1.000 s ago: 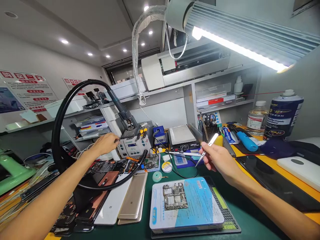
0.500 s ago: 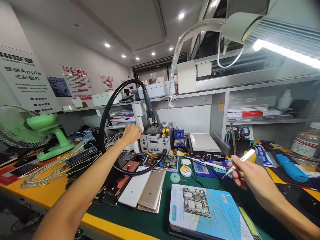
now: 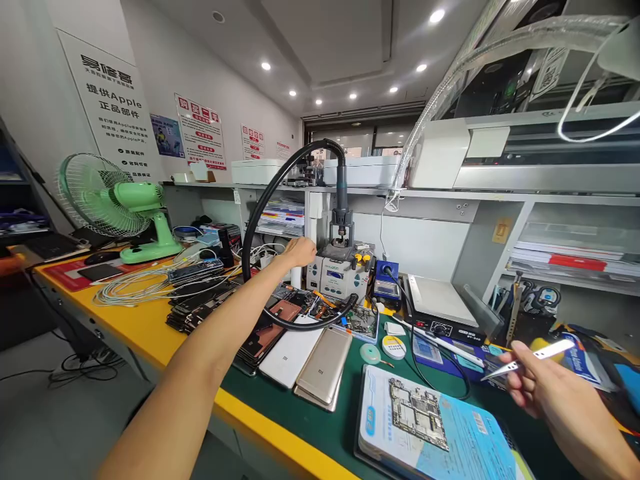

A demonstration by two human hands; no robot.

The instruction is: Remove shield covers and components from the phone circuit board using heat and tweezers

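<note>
My left hand [image 3: 301, 252] reaches far forward to the left side of the hot air station [image 3: 334, 277]. Its fingers are curled; what they hold or touch, if anything, is hidden. On the station, the hot air gun [image 3: 342, 190] stands upright in its holder, its black hose looping over my left forearm. At the right, my right hand [image 3: 543, 387] pinches silver tweezers [image 3: 531, 358], tips pointing left. Below and left of them a phone logic board [image 3: 417, 412] lies on a blue and white box [image 3: 457, 430].
Several phones, among them a gold phone [image 3: 325, 363] and a white phone [image 3: 291, 357], lie left of the box. A heating plate [image 3: 441, 303] and a blue soldering station [image 3: 387, 279] stand behind. Coiled cables [image 3: 133, 287] and a green fan [image 3: 145, 213] occupy the left.
The view has turned left, so things appear shifted right. My left hand stays beside the station, its fingers now more curled. The tweezers remain in my right hand.
</note>
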